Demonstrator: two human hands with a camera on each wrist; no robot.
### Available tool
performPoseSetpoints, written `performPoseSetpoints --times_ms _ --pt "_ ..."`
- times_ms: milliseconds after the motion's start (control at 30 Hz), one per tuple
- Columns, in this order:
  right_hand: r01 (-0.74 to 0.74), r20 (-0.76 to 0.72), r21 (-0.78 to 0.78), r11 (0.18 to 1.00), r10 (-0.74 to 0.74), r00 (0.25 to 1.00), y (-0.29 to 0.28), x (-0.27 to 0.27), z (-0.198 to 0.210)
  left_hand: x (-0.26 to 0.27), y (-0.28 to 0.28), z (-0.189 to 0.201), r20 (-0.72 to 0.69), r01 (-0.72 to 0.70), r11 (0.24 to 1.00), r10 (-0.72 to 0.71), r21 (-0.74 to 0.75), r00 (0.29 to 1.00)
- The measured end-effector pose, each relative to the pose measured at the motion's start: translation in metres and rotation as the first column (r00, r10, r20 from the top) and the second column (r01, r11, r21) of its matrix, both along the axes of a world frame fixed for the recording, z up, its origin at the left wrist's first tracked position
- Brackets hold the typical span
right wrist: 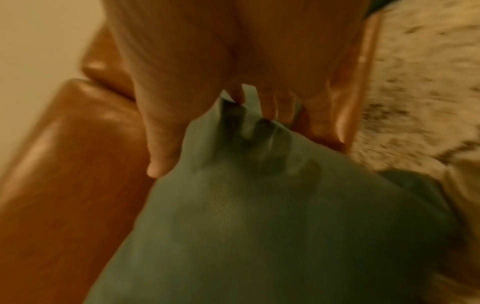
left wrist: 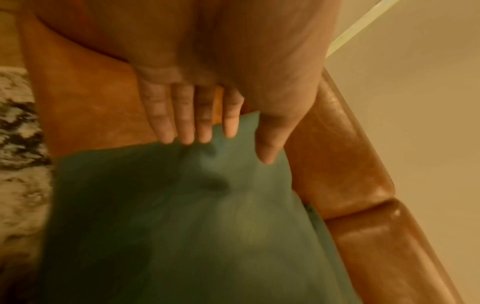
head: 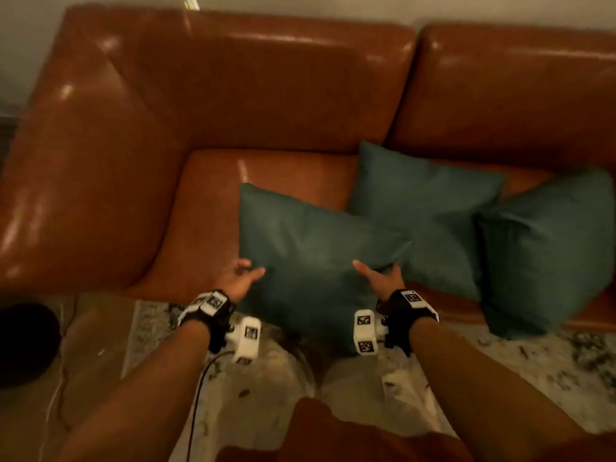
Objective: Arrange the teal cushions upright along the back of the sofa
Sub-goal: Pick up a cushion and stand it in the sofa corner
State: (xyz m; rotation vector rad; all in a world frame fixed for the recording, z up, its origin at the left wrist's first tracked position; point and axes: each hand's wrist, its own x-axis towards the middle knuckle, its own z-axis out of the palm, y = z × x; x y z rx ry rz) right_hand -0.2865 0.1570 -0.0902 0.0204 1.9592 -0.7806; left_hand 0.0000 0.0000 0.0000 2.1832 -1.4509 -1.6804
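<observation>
Three teal cushions lie on a brown leather sofa. The nearest cushion [head: 316, 255] [left wrist: 182, 226] [right wrist: 259, 226] sits at the seat's front edge, its lower end hanging over the rug. My left hand [head: 248, 270] [left wrist: 231, 148] is at its left edge: straight fingers touch the edge and the thumb lies on its face. My right hand [head: 376, 273] [right wrist: 211, 142] grips its right edge, with fabric bunched between fingers and thumb. A second cushion [head: 423, 201] lies flat behind it. The third cushion [head: 546, 248] lies at the right. The sofa back [head: 266, 88] has nothing leaning on it.
The wide armrest [head: 76, 181] closes the left side, and bare seat [head: 206, 211] shows beside it. A pale patterned rug [head: 566, 361] covers the floor in front. A dark round object [head: 23, 341] sits on the floor at the left. A cable [head: 200, 388] hangs from my left wrist.
</observation>
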Motion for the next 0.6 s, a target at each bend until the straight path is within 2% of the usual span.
performPoseSetpoints --times_ms 100,167,233,333,400,433,600 --pt "0.062 0.039 0.081 0.995 -0.065 0.997 -0.012 0.015 0.032 -0.016 -0.031 0.005 -0.071 -0.023 0.998 0.027 0.063 0.997" --pt "0.13 0.099 0.098 0.987 -0.14 0.985 -0.012 0.025 0.046 -0.019 -0.048 0.002 -0.14 -0.098 0.987 0.117 0.131 0.983" --pt "0.222 0.099 0.071 0.972 -0.228 0.969 -0.018 0.033 0.054 -0.013 -0.062 -0.021 -0.171 -0.083 0.968 0.126 0.238 0.977" --pt "0.338 0.1 0.042 0.94 -0.34 0.935 -0.031 0.044 0.061 0.02 -0.081 -0.112 -0.117 0.022 0.945 0.017 0.327 0.993" --pt "0.369 0.101 0.05 0.928 -0.372 0.923 -0.039 0.05 0.061 0.017 -0.088 -0.098 -0.118 0.054 0.906 -0.005 0.419 0.993" --pt "0.373 0.087 0.067 0.925 -0.378 0.922 -0.045 0.053 0.06 0.008 -0.092 -0.075 -0.127 0.054 0.9 0.001 0.432 0.992" --pt "0.366 0.037 0.014 0.93 -0.367 0.93 -0.086 0.067 0.071 0.011 -0.122 -0.046 -0.165 0.016 0.918 0.054 0.395 0.985"
